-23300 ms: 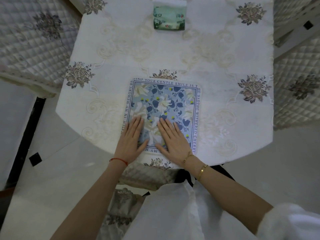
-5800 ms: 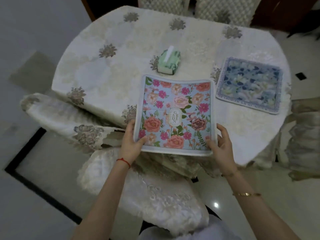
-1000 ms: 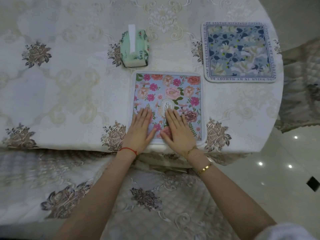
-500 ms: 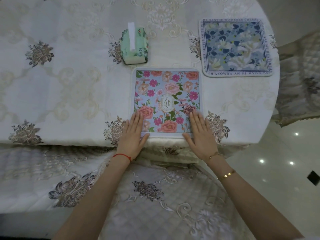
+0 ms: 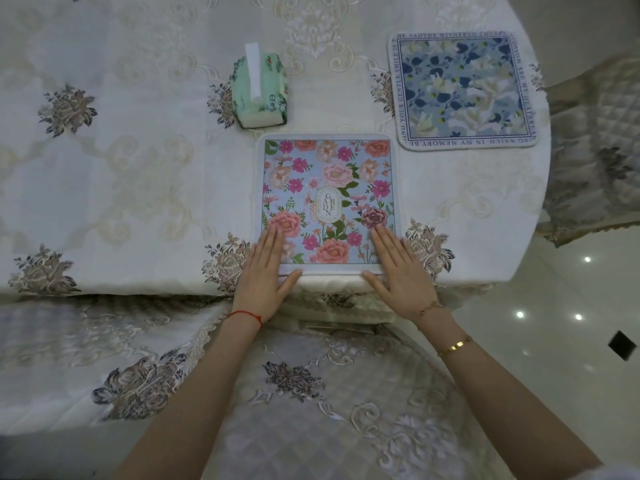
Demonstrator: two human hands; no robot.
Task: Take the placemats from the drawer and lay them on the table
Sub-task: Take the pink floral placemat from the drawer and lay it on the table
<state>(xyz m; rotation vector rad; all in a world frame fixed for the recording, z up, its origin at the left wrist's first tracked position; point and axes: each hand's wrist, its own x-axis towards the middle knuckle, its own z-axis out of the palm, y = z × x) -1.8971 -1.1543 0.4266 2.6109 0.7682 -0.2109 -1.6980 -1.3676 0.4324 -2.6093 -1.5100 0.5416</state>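
A pink-flowered placemat (image 5: 329, 199) lies flat at the near edge of the table (image 5: 138, 188), which wears a cream embroidered cloth. My left hand (image 5: 265, 273) rests flat on its near left corner, fingers together and extended. My right hand (image 5: 398, 268) lies flat on the near right corner in the same way. Neither hand grips anything. A second placemat (image 5: 464, 90), blue-flowered with a text border, lies flat farther back on the right, near the table's right edge.
A green tissue pack (image 5: 259, 91) stands just beyond the pink mat's far left corner. A chair with a quilted embroidered cover (image 5: 329, 403) sits under my arms. Another covered chair (image 5: 595, 147) stands at the right. Glossy floor tiles (image 5: 571, 306) show at lower right.
Over the last second both hands slid apart from the pink mat's middle to its near corners. The mat stays flat in the same spot.
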